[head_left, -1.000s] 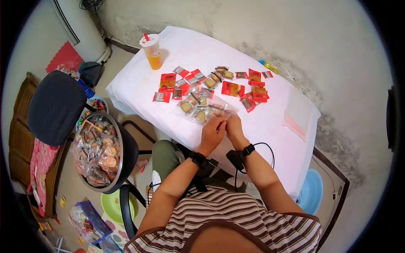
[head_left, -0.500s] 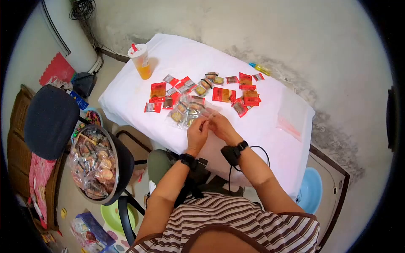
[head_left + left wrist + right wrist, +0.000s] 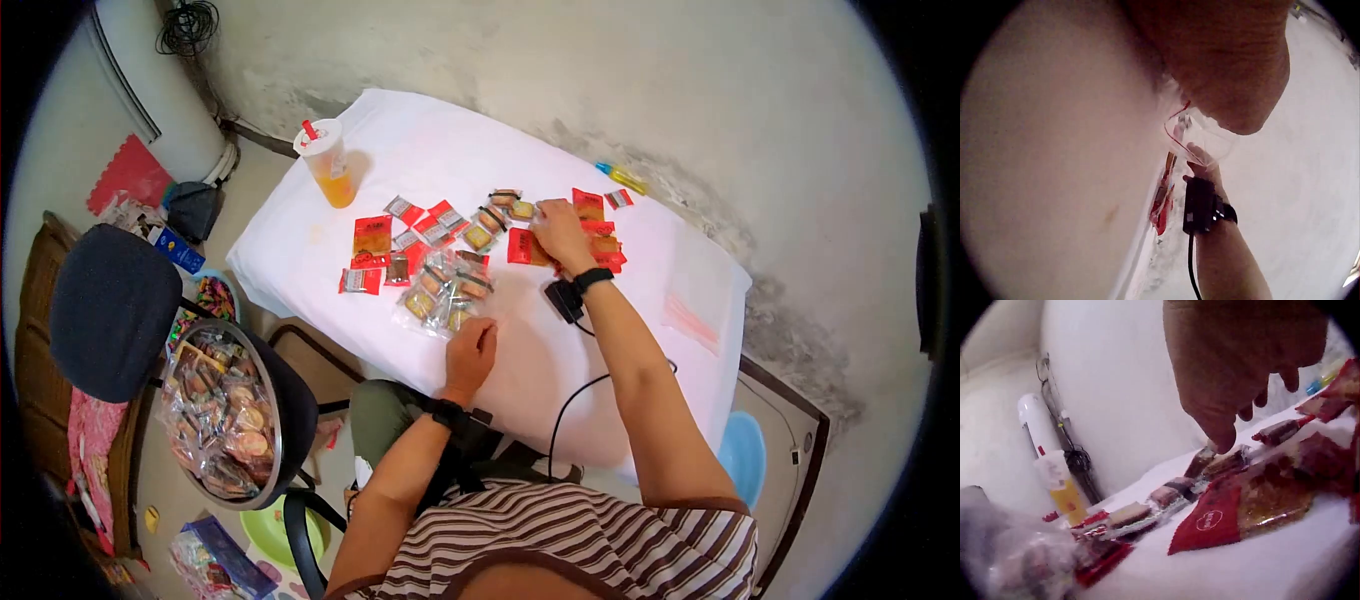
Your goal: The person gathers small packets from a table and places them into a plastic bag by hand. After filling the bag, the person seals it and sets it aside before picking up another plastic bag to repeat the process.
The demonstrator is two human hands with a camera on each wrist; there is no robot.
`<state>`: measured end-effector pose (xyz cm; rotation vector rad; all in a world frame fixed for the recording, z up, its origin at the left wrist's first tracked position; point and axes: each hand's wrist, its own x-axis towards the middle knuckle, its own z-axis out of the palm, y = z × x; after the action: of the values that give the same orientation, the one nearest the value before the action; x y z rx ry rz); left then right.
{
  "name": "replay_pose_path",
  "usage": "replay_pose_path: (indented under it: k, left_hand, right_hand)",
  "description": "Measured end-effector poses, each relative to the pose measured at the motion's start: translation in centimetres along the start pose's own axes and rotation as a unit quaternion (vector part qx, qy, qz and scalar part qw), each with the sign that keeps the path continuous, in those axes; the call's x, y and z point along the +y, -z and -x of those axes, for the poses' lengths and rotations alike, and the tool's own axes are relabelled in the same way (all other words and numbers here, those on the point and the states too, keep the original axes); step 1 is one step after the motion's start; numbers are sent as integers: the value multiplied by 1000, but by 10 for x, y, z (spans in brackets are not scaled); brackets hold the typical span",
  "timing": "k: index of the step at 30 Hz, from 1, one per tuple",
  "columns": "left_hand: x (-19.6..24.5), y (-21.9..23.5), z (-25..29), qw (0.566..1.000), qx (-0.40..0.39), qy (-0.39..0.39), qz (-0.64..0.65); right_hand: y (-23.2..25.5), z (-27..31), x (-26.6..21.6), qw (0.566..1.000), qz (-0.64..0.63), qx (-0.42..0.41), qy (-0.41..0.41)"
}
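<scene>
The left hand (image 3: 470,355) pinches the near edge of a clear bag (image 3: 437,312) holding several wrapped biscuits; the left wrist view shows this bag (image 3: 1213,134) with its red strip below the hand (image 3: 1229,69). Over the packets farther back on the table, the right hand (image 3: 562,238) reaches with its fingers pointing down and loosely bent. In the right wrist view the right hand (image 3: 1241,369) has its thumb tip just above or against a small wrapped biscuit (image 3: 1225,462); contact cannot be told. A red and amber packet (image 3: 1229,515) lies beneath it.
A cup of orange drink (image 3: 328,170) stands at the table's back left. Red packets (image 3: 372,242) lie around the bag, and flat clear bags (image 3: 700,290) lie at the right. A filled tub (image 3: 225,415) stands left of the table, beside a chair (image 3: 115,305).
The right hand has left the clear bag and moved forward and right to the packets. The left hand stays at the bag's near edge. The head view has shifted slightly.
</scene>
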<state>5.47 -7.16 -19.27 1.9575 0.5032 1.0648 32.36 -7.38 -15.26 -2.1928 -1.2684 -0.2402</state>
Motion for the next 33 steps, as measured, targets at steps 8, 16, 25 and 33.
replay_pose_path:
  k: [8,16,25,33]
  left_hand:
    - [2,3,-4,1000,9,15,10]
    - [-1,-2,-2,998,35,55,26]
    - [12,-1,-6,994,87,49,49]
    - [45,2,-5,998,51,-21,15]
  right_hand:
    - [-26,-24,0,995,80,-51,-6]
    - [49,21,-33,850,-428,-125,-279]
    - [56,155,-70,639,-598,-314,-369]
    - [-1,133,-107,717,-611,-192,-276]
